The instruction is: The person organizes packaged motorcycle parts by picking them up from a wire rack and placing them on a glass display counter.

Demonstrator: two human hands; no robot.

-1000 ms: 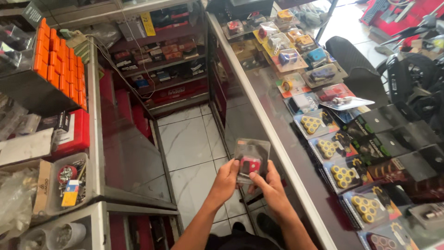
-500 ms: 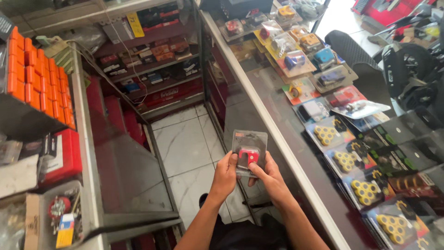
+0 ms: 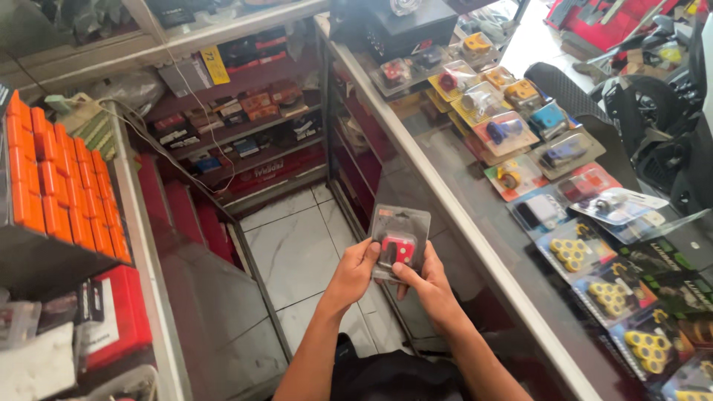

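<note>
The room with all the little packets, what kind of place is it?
Probably a small shop for vehicle spare parts. A glass counter is covered with small parts in clear packets, shelves hold rows of orange boxes, and both hands, left hand and right hand, hold a packet with a red part.

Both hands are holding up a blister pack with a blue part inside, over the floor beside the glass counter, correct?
Not quite: the part in the blister pack is red, not blue, as the head view shows. The rest stands: the left hand and right hand hold it over the tiled floor beside the glass counter.
</note>
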